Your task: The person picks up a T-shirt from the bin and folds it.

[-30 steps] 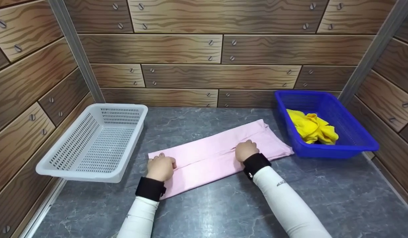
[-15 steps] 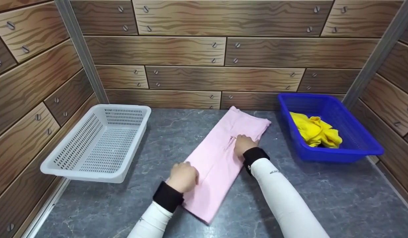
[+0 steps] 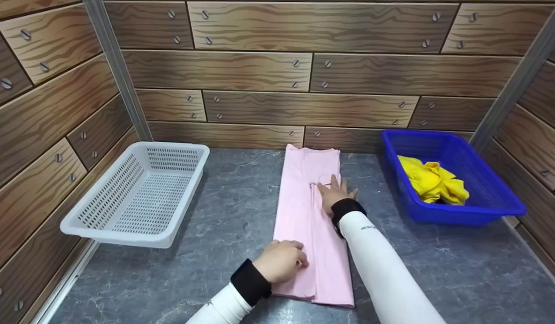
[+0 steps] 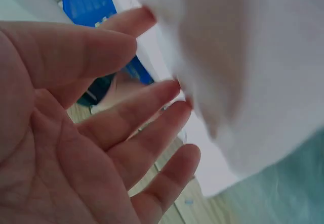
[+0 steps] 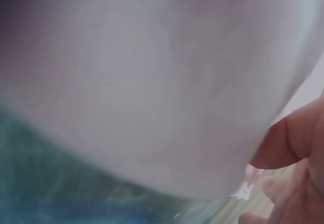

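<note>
A pink garment (image 3: 295, 202), folded into a long strip with a seam down its middle, lies lengthwise away from me on the dark table. My left hand (image 3: 282, 261) is at the near left part of it, fingers loosely bent. In the left wrist view, the left fingertips (image 4: 183, 105) touch the cloth without closing round it. Farther up on the right side, my right hand (image 3: 336, 195) lies on the garment with fingers spread. Blurred pale cloth fills most of the right wrist view, with the right thumb (image 5: 283, 143) along its edge.
A white perforated basket (image 3: 187, 211) stands on the left of the grey marbled table (image 3: 232, 198). At the right is a blue basket (image 3: 475, 209) with a crumpled yellow cloth (image 3: 432, 182) inside. Wood-patterned walls (image 3: 259, 72) enclose the back and sides.
The pink garment has turned from lying slantwise across the table to pointing straight away from me. My left hand moved right and nearer; the right hand's fingers uncurled and spread out.
</note>
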`<state>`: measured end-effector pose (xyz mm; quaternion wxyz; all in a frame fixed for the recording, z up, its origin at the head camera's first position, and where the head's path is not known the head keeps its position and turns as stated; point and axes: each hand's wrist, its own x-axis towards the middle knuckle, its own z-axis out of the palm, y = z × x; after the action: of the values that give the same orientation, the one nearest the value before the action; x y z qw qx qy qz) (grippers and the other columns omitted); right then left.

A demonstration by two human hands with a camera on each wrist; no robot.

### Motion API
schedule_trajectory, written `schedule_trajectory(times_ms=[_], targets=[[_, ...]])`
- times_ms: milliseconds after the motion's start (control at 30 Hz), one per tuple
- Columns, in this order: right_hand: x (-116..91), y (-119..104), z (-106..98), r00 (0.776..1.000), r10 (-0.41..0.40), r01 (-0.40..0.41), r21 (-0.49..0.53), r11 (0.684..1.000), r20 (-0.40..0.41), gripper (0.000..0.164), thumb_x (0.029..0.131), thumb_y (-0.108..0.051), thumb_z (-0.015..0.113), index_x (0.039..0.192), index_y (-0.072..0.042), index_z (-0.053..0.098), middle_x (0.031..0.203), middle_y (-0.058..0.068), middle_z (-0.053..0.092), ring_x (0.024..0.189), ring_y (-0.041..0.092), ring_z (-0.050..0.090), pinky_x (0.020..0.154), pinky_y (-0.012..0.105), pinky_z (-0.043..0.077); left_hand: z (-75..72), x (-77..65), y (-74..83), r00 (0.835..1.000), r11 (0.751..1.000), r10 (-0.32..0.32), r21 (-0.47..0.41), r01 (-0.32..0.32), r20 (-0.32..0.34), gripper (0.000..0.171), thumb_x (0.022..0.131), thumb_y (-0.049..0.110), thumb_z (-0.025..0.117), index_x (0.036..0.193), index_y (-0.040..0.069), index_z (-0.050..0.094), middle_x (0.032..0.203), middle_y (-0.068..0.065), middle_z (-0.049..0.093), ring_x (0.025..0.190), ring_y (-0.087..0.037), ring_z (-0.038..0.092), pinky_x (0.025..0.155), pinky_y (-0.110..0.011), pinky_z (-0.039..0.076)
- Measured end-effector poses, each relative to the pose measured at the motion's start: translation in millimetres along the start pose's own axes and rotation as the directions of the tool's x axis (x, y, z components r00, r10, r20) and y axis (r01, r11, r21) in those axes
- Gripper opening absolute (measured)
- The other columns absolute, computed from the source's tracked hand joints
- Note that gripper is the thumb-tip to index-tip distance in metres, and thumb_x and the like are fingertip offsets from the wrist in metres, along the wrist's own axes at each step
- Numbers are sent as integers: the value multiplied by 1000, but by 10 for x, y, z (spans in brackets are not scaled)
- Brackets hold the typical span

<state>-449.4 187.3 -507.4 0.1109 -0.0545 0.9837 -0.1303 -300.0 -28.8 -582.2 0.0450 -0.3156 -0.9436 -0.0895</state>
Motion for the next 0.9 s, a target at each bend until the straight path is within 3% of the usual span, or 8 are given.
schedule_trajectory(times_ms=[167,367,500,600,667,733,833,900], targets=[[-37,76,-43,1000,-20,20,14,1000,16,85,104,3,50,184,-18,36,195,34,1,179,68,-5,134,97,3,-32,11,9,1000,999,9,-49,-8,16,28,105,20,77,118,39,93,153,5,82,143,-15,77,107,-46,61],[-325,88,-161,998,-61,63,132,989,-18,87,102,6,46,185,-6,25,193,39,-1,178,69,-2,135,96,3,-177,-54,29,998,992,53,-116,-48,40,22,102,21,80,109,36,94,153,1,81,144,-19,76,114,-59,62],[-550,227,92,986,-147,158,178,971,-75,77,106,1,46,182,1,31,192,40,8,176,71,10,134,96,9,-311,-201,88,990,984,111,-146,-98,87,16,98,25,84,103,35,95,155,-6,80,145,-26,76,114,-59,62],[-846,351,390,949,-293,309,153,939,-121,60,113,-7,52,172,4,49,185,43,30,169,72,30,130,97,21,-296,-281,105,982,980,148,-148,-131,116,10,94,30,89,101,36,94,152,-7,81,140,-27,77,108,-51,63],[-1080,396,549,890,-414,442,137,887,-191,42,113,-10,59,150,6,69,161,39,63,150,62,60,123,86,46,-236,-295,108,981,981,163,-120,-150,107,9,88,39,95,97,38,93,139,-2,84,124,-22,78,94,-40,60],[-1364,362,612,838,-490,523,97,847,-238,25,111,-13,67,128,0,79,130,29,80,121,47,76,106,72,62,-139,-292,112,983,985,169,-57,-165,75,20,79,47,102,92,38,90,119,3,82,103,-17,74,79,-33,52],[-1761,216,591,791,-536,570,35,821,-295,15,105,-11,72,93,-7,80,86,10,77,77,25,70,71,50,62,-52,-301,155,985,984,170,53,-171,21,34,68,52,107,85,35,83,98,7,69,84,-13,58,67,-29,36],[-2007,88,499,799,-532,554,-1,833,-279,18,100,-11,74,83,-9,78,78,5,75,68,19,64,64,43,57,-11,-311,195,985,977,170,129,-167,-12,38,69,51,106,83,31,77,94,6,65,81,-13,54,65,-29,34]])
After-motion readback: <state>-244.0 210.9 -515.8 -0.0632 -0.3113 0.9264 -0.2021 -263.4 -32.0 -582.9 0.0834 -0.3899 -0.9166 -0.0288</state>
